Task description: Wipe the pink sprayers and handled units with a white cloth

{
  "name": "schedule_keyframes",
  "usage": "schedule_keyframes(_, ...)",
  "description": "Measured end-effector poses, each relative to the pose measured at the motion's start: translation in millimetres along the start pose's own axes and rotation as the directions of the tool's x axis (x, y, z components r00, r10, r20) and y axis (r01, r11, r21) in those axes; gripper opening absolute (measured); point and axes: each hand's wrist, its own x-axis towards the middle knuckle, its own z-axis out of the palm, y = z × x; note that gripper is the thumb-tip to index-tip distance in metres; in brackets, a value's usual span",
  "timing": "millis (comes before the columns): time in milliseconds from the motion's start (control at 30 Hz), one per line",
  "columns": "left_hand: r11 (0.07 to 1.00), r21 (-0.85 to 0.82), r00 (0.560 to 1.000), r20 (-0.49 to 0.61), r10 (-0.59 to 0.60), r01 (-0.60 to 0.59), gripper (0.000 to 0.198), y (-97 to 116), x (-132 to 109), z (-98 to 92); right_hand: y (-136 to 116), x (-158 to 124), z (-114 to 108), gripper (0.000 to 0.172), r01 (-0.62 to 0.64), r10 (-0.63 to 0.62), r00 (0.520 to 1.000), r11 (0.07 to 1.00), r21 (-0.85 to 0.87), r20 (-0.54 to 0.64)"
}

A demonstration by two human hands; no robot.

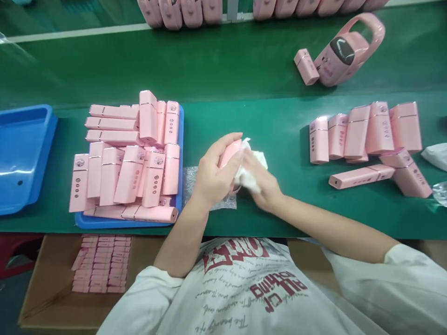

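Near the front edge of the desk (279,116), the left hand (213,176) is gripping a pink case (227,155) (likely light, stiff, slippery; best held by its sides), the right hand (266,185) clutching white cloth (260,159).

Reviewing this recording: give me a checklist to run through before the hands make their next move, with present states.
1. Left hand grips the pink piece: ok.
2. Right hand has the white cloth against that piece: ok.
3. Held piece's surface fully visible for inspection: cannot tell its condition; hands and cloth cover most of it.
4. Everything within the loaded blue tray: not ok; the leftmost piece juts past its edge.
5. Right-hand group all upright: not ok; one piece lies flat.
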Motion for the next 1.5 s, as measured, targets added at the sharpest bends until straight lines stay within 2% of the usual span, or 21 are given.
schedule_keyframes(33,1.0,0.015,1.0,0.009,0.014,-0.014,0.03,0,-1,1.4,5,1,-1,0.048,-0.154,0.157,0.986,0.987,0.046,-0.052)
schedule_keyframes(100,0.998,0.043,0.999,0.022,0.034,-0.034,0.03,1,-2,3.7,17,5,-5,0.053,-0.424,0.45,0.887,0.883,0.202,-0.106)
schedule_keyframes(133,0.998,0.055,0.999,0.027,0.035,-0.036,0.03,1,-3,4.5,22,7,-7,0.054,-0.493,0.537,0.838,0.821,0.288,-0.096)
schedule_keyframes(200,0.997,0.067,0.999,0.04,0.024,-0.027,0.031,2,-4,5.2,29,11,-11,0.05,-0.53,0.603,0.797,0.725,0.44,-0.033)
schedule_keyframes(333,0.996,0.092,0.998,0.061,-0.005,-0.001,0.033,5,-4,5.1,27,17,-19,0.04,-0.519,0.616,0.781,0.548,0.656,0.104)
schedule_keyframes(400,0.994,0.112,0.997,0.069,-0.018,0.01,0.034,7,-4,5.0,23,18,-21,0.038,-0.513,0.609,0.782,0.51,0.691,0.132)
schedule_keyframes(467,0.992,0.121,0.996,0.082,-0.031,0.021,0.035,10,-4,5.1,21,18,-23,0.038,-0.518,0.574,0.805,0.56,0.646,0.148)
schedule_keyframes(567,0.992,0.12,0.994,0.096,-0.053,0.041,0.038,11,-4,4.0,23,19,-28,0.041,-0.509,0.477,0.855,0.704,0.495,0.202)
schedule_keyframes(667,0.992,0.113,0.991,0.117,-0.072,0.059,0.039,12,-4,0.2,29,26,-37,0.042,-0.479,0.4,0.876,0.786,0.39,0.269)
schedule_keyframes(733,0.993,0.098,0.984,0.161,-0.079,0.064,0.04,12,-3,-3.0,33,31,-44,0.044,-0.446,0.35,0.884,0.83,0.335,0.311)
schedule_keyframes(833,0.998,0.044,0.957,0.285,-0.05,0.039,0.044,13,-2,-5.2,33,38,-53,0.06,-0.342,0.216,0.9,0.888,0.307,0.378)
schedule_keyframes(933,0.999,-0.006,0.924,0.381,0.032,-0.032,0.044,14,-1,-4.3,28,40,-59,0.073,-0.295,0.111,0.883,0.887,0.355,0.457)
schedule_keyframes(1033,0.994,0.073,0.942,0.332,0.056,-0.084,0.039,16,-3,-5.2,27,37,-61,0.07,-0.32,0.081,0.865,0.849,0.42,0.496)
schedule_keyframes(1100,0.977,0.188,0.946,0.323,0.032,-0.097,0.05,18,-6,-7.6,32,32,-61,0.071,-0.375,0.151,0.874,0.813,0.445,0.462)
schedule_keyframes(1200,0.924,0.358,0.927,0.375,-0.007,-0.138,0.08,21,-13,-9.8,44,23,-60,0.069,-0.47,0.34,0.878,0.746,0.473,0.336)
schedule_keyframes(1300,0.916,0.393,0.934,0.351,-0.066,-0.083,0.083,22,-17,-7.0,50,18,-59,0.063,-0.485,0.421,0.874,0.752,0.445,0.242)
schedule_keyframes(1400,0.939,0.344,0.948,0.293,-0.124,0.017,0.075,22,-17,-2.4,44,21,-58,0.069,-0.442,0.33,0.884,0.82,0.365,0.33)
schedule_keyframes(1500,0.939,0.341,0.955,0.263,-0.135,0.039,0.076,22,-16,-0.7,38,26,-56,0.079,-0.328,0.176,0.889,0.888,0.322,0.423)
